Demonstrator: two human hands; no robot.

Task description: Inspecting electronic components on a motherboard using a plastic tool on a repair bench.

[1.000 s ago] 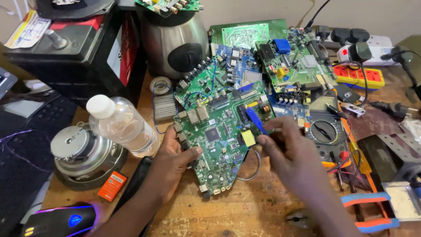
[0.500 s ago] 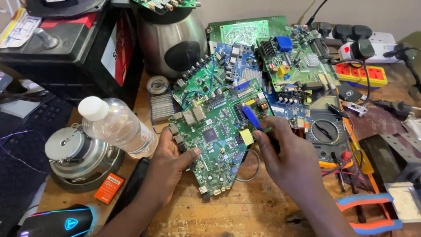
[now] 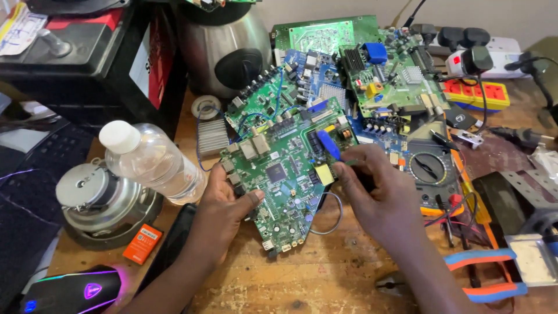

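Observation:
A green circuit board (image 3: 279,168) lies tilted on the wooden bench in the middle of the view. My left hand (image 3: 224,200) grips its lower left edge, thumb on top. My right hand (image 3: 378,192) is closed on a blue-handled tool (image 3: 329,144) whose tip rests on the board near a yellow component (image 3: 324,174). A grey wire loop (image 3: 328,218) hangs off the board's lower right side. More green and blue circuit boards (image 3: 372,75) are stacked behind it.
A clear plastic bottle (image 3: 154,160) lies left of the board, beside a round metal motor (image 3: 99,200). A multimeter (image 3: 433,174), pliers with orange and blue handles (image 3: 482,273), a power strip (image 3: 482,93), a steel kettle (image 3: 224,49) and a lit mouse (image 3: 72,291) surround the work.
The view has shifted slightly. Both hands stay on the board and the blue tool, with only small movement of the right hand.

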